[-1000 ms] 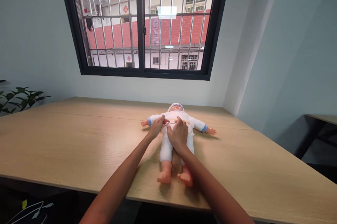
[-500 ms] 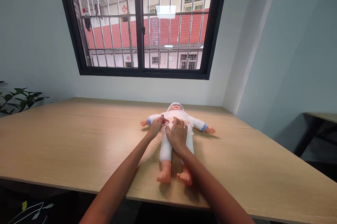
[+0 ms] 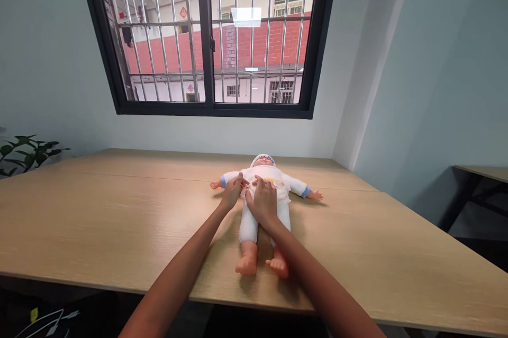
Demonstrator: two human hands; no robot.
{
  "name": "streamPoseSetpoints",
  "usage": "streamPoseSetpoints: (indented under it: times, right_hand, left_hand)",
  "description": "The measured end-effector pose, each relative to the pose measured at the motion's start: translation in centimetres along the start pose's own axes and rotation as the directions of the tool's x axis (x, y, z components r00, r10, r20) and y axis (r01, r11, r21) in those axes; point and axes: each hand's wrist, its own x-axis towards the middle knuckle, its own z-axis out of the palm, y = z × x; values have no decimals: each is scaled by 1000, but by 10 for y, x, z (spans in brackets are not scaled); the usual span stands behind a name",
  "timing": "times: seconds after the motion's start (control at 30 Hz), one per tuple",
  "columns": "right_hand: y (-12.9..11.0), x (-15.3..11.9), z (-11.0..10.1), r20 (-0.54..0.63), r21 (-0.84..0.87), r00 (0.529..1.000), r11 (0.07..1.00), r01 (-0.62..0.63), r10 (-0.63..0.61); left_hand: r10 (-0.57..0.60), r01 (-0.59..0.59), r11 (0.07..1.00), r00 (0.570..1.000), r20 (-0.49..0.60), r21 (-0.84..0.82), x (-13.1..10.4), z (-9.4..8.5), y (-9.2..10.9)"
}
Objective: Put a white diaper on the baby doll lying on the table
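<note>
A baby doll in white clothes with blue cuffs and a white cap lies on its back on the wooden table, arms spread and bare feet towards me. My left hand is at the left side of its waist, its fingers pinched on the hem of the white top. Over the doll's belly lies my right hand, its fingers bent and closed on the front of the same top. The fingertips of both hands are small in view, and the cloth between them looks rumpled.
The wooden table reaches back to the wall under a barred window. A green plant stands at the far left. White cables lie below the front edge at left. Another table stands at the right.
My right hand has shifted slightly left over the doll's belly. My left hand stays at the doll's waist. The whole view has moved a little.
</note>
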Motion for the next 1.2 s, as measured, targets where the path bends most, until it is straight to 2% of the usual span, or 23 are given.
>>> streamPoseSetpoints:
  times: [0.13,0.23,0.33,0.43,0.53,0.7,0.83,1.0,1.2]
  right_hand:
    - [1,0,-1,-22,-76,995,993,-94,92]
    - [2,1,-2,-47,-120,992,985,-121,116]
    - [2,1,-2,-69,-102,994,991,-92,85]
    - [1,1,-1,-88,-33,996,999,-9,6]
    - [1,1,1,-66,-2,997,999,45,-45]
    - [3,1,1,-37,-35,998,998,-53,51]
    - [3,1,-1,-33,-63,994,992,-109,107]
    - [2,2,0,-41,-72,996,994,-80,77]
    - [5,2,2,-108,-59,993,997,-50,44]
  left_hand:
    - [2,-2,1000,1000,12,-18,0,1,-4]
    - [2,-2,1000,1000,9,-30,2,1,-6]
    - [12,-12,1000,1000,3,-21,3,0,-7]
    - [29,-29,1000,1000,-10,-7,3,0,-6]
    - [57,-57,998,998,4,-11,2,0,-4]
    - [121,-123,992,990,69,25,-2,3,2]
    - [111,-113,993,991,70,24,-5,3,7]
    - [76,-79,996,994,84,43,-6,2,11]
    - [101,-103,994,993,68,25,-7,4,13]
